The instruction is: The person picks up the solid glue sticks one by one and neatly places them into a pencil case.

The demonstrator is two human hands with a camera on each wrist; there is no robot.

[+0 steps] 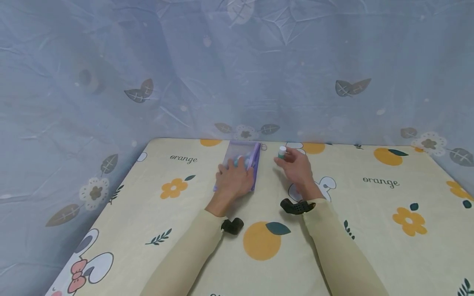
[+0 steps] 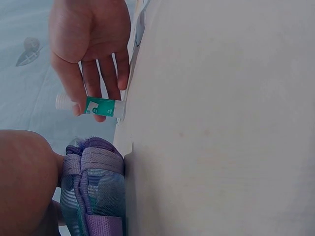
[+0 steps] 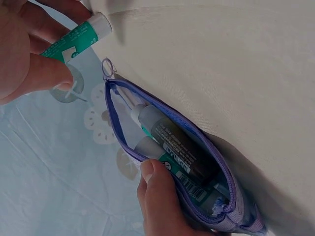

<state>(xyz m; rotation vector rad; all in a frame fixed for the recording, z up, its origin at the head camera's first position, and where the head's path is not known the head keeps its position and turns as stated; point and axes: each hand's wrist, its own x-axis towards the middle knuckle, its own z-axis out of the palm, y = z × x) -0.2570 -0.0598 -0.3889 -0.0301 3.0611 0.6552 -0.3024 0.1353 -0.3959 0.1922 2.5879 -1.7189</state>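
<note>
A purple mesh zipper pouch [image 1: 256,158] lies on its side towards the far edge of the table, its mouth facing right. My left hand [image 1: 234,180] spreads over its top, and in the right wrist view the thumb [image 3: 155,182] grips the upper lip. Between thumb and fingers, my right hand [image 1: 298,166] pinches a green glue stick [image 1: 282,152] with a white cap, to the right of the pouch. Through the unzipped mouth show a dark grey stick [image 3: 172,140] and a green one [image 3: 197,191] with a barcode.
The table is covered by a cream cloth [image 1: 200,255] printed with oranges, flowers and rabbits. Behind it hangs a blue-grey printed curtain [image 1: 296,74]. A ring pull [image 3: 108,68] sits at the end of the pouch's zipper.
</note>
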